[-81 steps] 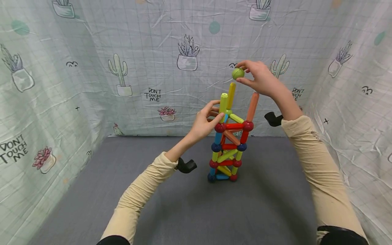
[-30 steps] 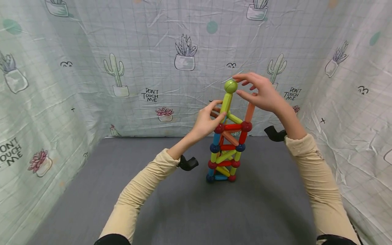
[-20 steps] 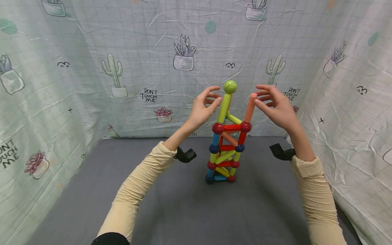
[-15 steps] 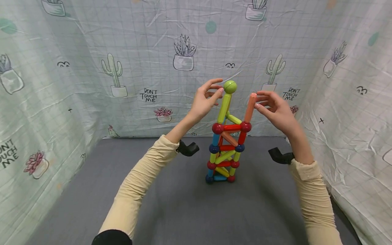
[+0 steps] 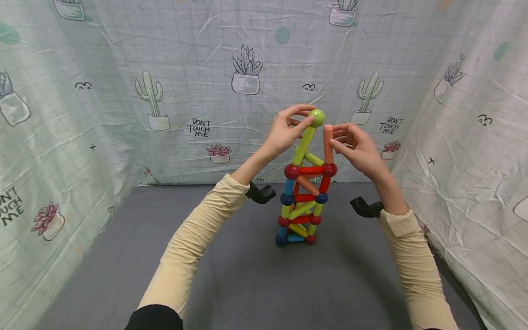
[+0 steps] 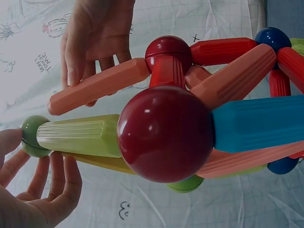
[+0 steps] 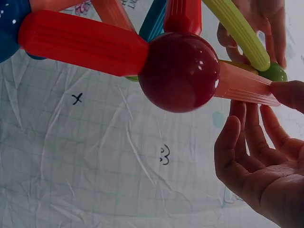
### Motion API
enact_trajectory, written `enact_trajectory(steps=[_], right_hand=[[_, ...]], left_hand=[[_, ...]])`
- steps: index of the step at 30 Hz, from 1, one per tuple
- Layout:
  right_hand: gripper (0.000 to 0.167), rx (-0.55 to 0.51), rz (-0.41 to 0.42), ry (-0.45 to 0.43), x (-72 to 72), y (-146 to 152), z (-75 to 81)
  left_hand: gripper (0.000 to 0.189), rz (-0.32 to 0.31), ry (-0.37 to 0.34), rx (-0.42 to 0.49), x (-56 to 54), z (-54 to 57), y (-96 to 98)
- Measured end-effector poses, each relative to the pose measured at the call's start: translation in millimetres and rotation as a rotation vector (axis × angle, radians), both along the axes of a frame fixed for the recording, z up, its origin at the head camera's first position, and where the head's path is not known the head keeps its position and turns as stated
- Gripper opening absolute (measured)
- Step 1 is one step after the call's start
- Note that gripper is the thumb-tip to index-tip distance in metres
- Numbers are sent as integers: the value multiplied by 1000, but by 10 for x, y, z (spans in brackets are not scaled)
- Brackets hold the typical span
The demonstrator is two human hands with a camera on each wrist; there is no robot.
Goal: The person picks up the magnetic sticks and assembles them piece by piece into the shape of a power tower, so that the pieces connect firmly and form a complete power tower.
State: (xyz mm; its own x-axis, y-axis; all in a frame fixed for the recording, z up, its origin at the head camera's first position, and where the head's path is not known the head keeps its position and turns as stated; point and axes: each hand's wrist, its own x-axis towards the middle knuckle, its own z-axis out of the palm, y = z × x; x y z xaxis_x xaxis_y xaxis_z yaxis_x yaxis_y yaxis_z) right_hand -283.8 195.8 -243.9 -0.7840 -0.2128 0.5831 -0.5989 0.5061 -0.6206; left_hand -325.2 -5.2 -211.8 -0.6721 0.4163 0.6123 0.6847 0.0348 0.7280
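Observation:
A tower of magnetic rods and balls stands on the grey table. My left hand [image 5: 284, 130] pinches the light green ball [image 5: 317, 118] at the top, between thumb and fingers. This ball sits on the upper end of a lime green rod [image 5: 304, 146], which leans right from a dark red ball [image 5: 292, 172]. A yellow rod [image 6: 102, 163] also meets the green ball in the left wrist view; the head view mostly hides it. My right hand [image 5: 358, 149] pinches the orange rod [image 5: 327, 144] near its free top end. That rod rises nearly upright from another dark red ball [image 5: 329, 169].
Lower storeys of the tower show blue balls [image 5: 321, 198], red rods [image 5: 304, 197] and diagonal rods. The grey table [image 5: 247, 284] spreads around its base. A patterned cloth [image 5: 198, 68] hangs behind and along both sides.
The right hand set the green ball on the rods, let go, then took the orange rod and tipped it left. The left hand rose from the lime rod to the ball, which shifted right.

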Motion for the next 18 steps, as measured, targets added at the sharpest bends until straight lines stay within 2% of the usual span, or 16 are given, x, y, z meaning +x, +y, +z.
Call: enact_trajectory(steps=[7, 11, 18], right_hand=[[35, 58, 1, -3, -29, -57, 29], [35, 97, -9, -3, -23, -89, 45], [34, 88, -6, 4, -24, -85, 34]], left_hand=[[31, -18, 37, 8, -6, -13, 2], [31, -25, 25, 9, -2, -12, -5], [33, -34, 27, 18, 11, -38, -12]])
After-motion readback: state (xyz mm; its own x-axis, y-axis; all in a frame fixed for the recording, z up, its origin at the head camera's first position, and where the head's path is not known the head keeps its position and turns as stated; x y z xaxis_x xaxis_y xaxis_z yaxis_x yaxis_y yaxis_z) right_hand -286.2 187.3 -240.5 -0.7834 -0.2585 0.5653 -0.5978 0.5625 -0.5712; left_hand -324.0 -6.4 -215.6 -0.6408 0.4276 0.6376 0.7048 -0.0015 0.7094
